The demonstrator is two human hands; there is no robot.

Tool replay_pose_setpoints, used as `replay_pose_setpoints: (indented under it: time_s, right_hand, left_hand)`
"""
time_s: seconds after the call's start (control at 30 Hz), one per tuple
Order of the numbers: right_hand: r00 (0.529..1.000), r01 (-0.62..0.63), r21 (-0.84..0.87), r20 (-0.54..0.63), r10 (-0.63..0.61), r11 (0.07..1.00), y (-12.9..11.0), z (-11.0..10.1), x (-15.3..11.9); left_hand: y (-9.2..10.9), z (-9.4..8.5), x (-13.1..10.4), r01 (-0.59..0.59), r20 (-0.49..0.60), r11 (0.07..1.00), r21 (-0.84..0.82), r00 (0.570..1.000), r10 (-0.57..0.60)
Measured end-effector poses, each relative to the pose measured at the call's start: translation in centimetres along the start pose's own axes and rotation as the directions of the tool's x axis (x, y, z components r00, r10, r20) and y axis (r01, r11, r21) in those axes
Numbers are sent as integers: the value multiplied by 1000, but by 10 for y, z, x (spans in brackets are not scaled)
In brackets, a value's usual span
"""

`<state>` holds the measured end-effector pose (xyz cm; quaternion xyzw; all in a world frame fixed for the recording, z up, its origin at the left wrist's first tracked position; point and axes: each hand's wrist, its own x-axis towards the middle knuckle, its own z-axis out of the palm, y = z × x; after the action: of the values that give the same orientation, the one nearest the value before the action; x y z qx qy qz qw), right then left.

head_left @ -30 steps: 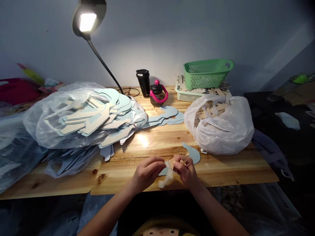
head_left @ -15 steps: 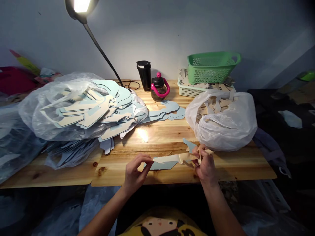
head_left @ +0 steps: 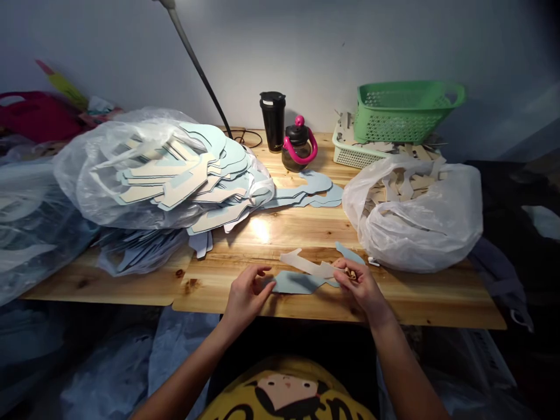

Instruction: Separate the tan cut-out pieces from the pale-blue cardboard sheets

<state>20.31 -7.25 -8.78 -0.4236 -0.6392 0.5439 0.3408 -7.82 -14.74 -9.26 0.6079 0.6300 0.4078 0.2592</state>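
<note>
My right hand (head_left: 361, 289) is closed in a pinch on a pale cream paper strip (head_left: 306, 265), which is raised over the table and points left. Crumpled tan bits show at the same fingers. Below the strip, a light blue cut-out piece (head_left: 297, 283) lies flat near the table's front edge. Another blue part (head_left: 347, 252) shows behind my right hand; whether it belongs to the same piece I cannot tell. At the left end of the flat piece is my left hand (head_left: 249, 291), its thumb and fingers apart, the thumb tip close to or touching that end.
A plastic bag (head_left: 109, 213) of stacked cut-outs lies left, with more blue cut-outs (head_left: 319, 182) beside it. To the right sits a white bag (head_left: 420, 233) of paper scraps. Behind stand a black tumbler (head_left: 273, 122), a pink-handled bottle (head_left: 297, 149) and a green basket (head_left: 402, 116).
My left fingers have let go of the strip's left end and spread apart. The strip's free end now angles up and away, held by my right hand alone. The view has shifted slightly.
</note>
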Motion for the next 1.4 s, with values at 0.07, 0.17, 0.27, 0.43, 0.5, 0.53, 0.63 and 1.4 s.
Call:
replay_pose_setpoints:
  time_s: [0.07,0.17,0.27,0.43,0.5,0.53,0.63,1.4]
  right_hand:
    - [999,17,23,50,-18,1000,2,-1,1]
    - [982,132,-58,143,-123,990,1,-2,3]
    - [965,161,-118,226,-132,980,0,0,5]
    - [953,162,-166,281,-110,973,-2,4,8]
    - [949,149,-190,303,-86,970,-3,4,10]
    - [947,144,-202,311,-76,969,-4,5,11]
    - [945,144,-230,321,-65,962,-6,6,13]
    - [954,125,-180,293,-68,976,-6,9,13]
  left_hand:
    - [-6,-2,-4,-98,7,990,107,995,97]
    - [-14,-5,-8,-151,44,978,141,988,146]
    - [-19,-8,-9,-122,69,987,107,991,115]
    - [-21,-11,-10,-102,102,991,84,990,93]
    - [-22,-12,-10,-110,101,991,79,990,102]
    - [-22,-12,-10,-117,98,990,80,989,109]
    - [-23,-12,-10,-144,88,986,87,987,137]
    - [-22,-13,-11,-173,98,979,106,982,163]
